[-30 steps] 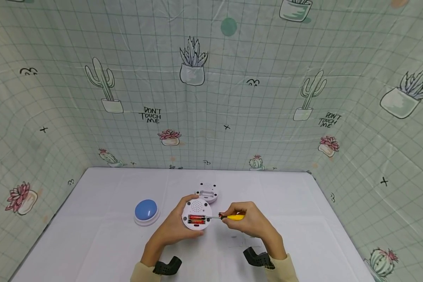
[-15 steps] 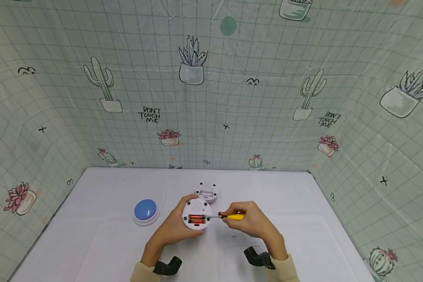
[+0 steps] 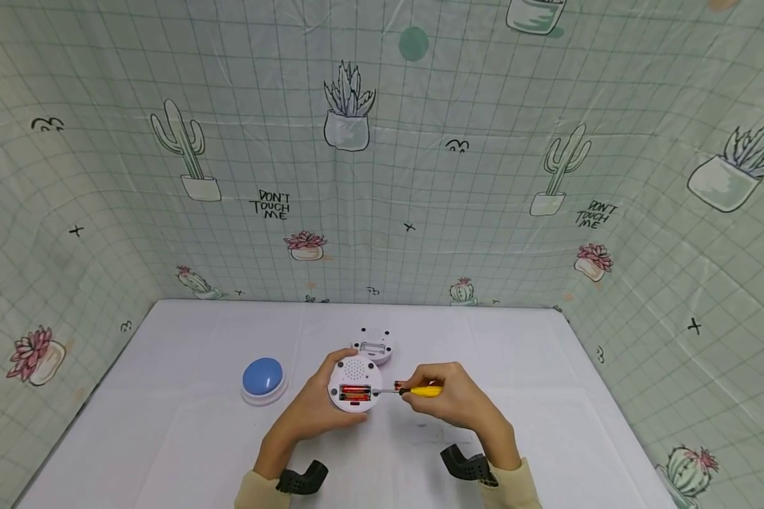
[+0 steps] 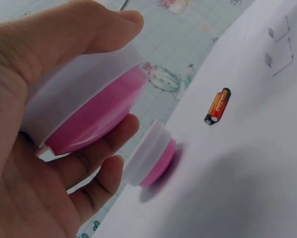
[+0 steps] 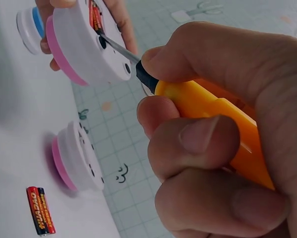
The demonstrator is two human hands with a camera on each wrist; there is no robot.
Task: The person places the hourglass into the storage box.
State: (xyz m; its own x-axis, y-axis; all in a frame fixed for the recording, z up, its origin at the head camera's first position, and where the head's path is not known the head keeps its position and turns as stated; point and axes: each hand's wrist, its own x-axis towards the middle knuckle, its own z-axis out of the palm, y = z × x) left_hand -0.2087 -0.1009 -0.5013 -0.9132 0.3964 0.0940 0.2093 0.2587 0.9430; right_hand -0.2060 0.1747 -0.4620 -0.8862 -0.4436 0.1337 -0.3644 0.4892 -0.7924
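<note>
My left hand grips a round push button, white with a pink dome, off the table. Its underside faces up in the head view, showing speaker holes and an uncovered compartment with red batteries side by side. My right hand holds a screwdriver by its yellow handle, fingers curled round it. The metal shaft points left, and its tip is at the end of the battery compartment in the right wrist view. How deep the tip reaches is too small to tell.
Just behind the held one, a second pink push button lies dome down, its battery compartment uncovered. Two loose batteries lie together on the white table. A blue-domed push button stands to the left. Patterned cloth surrounds the table.
</note>
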